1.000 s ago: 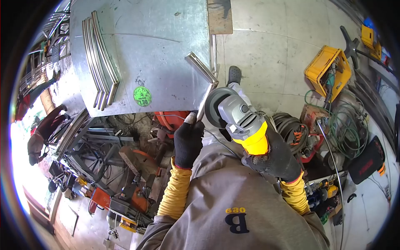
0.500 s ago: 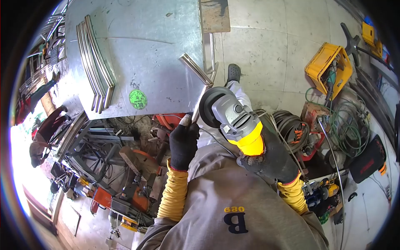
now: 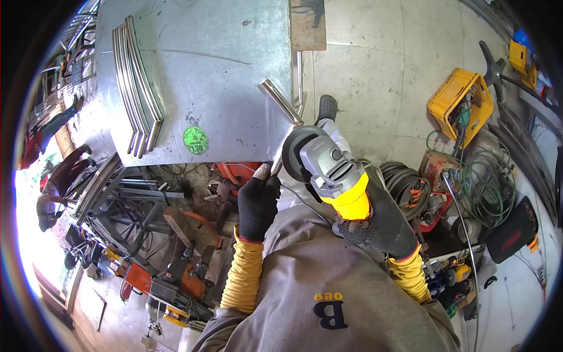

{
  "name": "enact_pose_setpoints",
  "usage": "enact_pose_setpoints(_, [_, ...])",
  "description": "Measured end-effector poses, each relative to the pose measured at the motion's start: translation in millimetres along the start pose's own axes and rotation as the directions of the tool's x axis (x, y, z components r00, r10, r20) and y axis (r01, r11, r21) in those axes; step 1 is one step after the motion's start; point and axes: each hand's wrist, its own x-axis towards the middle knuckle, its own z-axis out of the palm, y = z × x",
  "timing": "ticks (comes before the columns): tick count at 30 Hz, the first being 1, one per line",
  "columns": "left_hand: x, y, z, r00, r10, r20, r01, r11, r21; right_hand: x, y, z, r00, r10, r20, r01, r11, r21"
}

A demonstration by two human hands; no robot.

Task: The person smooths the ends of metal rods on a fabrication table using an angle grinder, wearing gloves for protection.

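Note:
My right hand (image 3: 384, 226), in a black glove, is wrapped round the yellow rear body of an angle grinder (image 3: 331, 161). The grinder's round disc (image 3: 298, 154) is beside a bent metal tube (image 3: 281, 102) that lies partly over the table's right edge. Pinched in my gloved left hand (image 3: 258, 202) is the near end of that tube, just off the front edge of the metal table (image 3: 217, 111). The disc and guard hide part of the tube, so contact between them cannot be made out.
Several bent tubes (image 3: 136, 88) lie on the table's left side. A yellow crate (image 3: 460, 105), coiled hoses (image 3: 487, 188) and tools stand at right. Metal frames and orange machines (image 3: 141, 277) crowd the lower left. Another person (image 3: 53, 205) is at far left.
The view has shifted slightly, so the table and tubes appear a little further right. Both hands keep their holds, with the grinder still beside the tube.

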Motion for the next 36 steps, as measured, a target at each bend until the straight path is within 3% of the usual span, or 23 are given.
enact_pose_setpoints(5, [-0.3, -1.5, 1.0, 1.0, 0.022, -0.012, -0.022, 1.0, 0.02, -0.1, -2.7, 0.5, 0.987, 0.15, 0.065, -0.159, 0.973, 0.168])
enact_pose_setpoints(7, [-0.4, -0.3, 0.9, 1.0, 0.013, -0.011, -0.013, 1.0, 0.013, 0.3, -0.6, 0.2, 0.992, 0.114, 0.057, -0.121, 0.985, 0.122])
enact_pose_setpoints(9, [-0.7, 3.7, 1.1, 0.988, -0.151, -0.015, 0.15, 0.986, -0.076, 0.7, -0.8, 0.0, 0.996, 0.078, 0.05, -0.081, 0.994, 0.073])
enact_pose_setpoints(13, [-1.6, -5.1, 0.3, 0.988, -0.152, -0.003, 0.152, 0.988, -0.036, 0.5, -5.8, -0.7, 0.999, 0.045, 0.017, -0.045, 0.999, 0.017])
enact_pose_setpoints(15, [-2.2, -11.2, -1.1, 1.0, -0.007, 0.017, 0.005, 0.996, 0.088, 0.2, -8.6, -1.4, 0.998, 0.058, 0.017, -0.058, 0.998, -0.006])
enact_pose_setpoints(16, [-1.8, -8.2, -0.7, 1.0, -0.006, 0.017, 0.005, 0.996, 0.087, 0.2, -9.8, -1.1, 0.999, 0.051, 0.013, -0.051, 0.999, -0.005])
enact_pose_setpoints(18, [-1.0, 2.4, 0.2, 0.986, -0.165, -0.01, 0.165, 0.986, -0.014, 0.0, -9.9, -0.9, 0.999, 0.044, 0.008, -0.043, 0.999, -0.006])
enact_pose_setpoints(30, [0.5, 6.6, -3.2, 0.972, -0.233, 0.013, 0.234, 0.969, -0.081, -4.4, -4.2, -3.5, 0.994, 0.108, 0.036, -0.109, 0.994, 0.017])
enact_pose_setpoints(33, [0.3, 10.0, -4.8, 0.967, -0.255, 0.026, 0.256, 0.958, -0.133, -6.5, 0.6, -3.5, 0.992, 0.114, 0.055, -0.118, 0.99, 0.083])
enact_pose_setpoints(35, [0.8, 11.7, -4.9, 0.969, -0.245, 0.025, 0.247, 0.963, -0.112, -6.5, 1.2, -2.2, 0.961, 0.259, 0.092, -0.275, 0.923, 0.271])
enact_pose_setpoints(36, [1.0, 12.1, -4.9, 0.972, -0.235, 0.022, 0.236, 0.967, -0.094, -5.8, 0.8, -2.9, 0.961, 0.259, 0.092, -0.275, 0.922, 0.272])
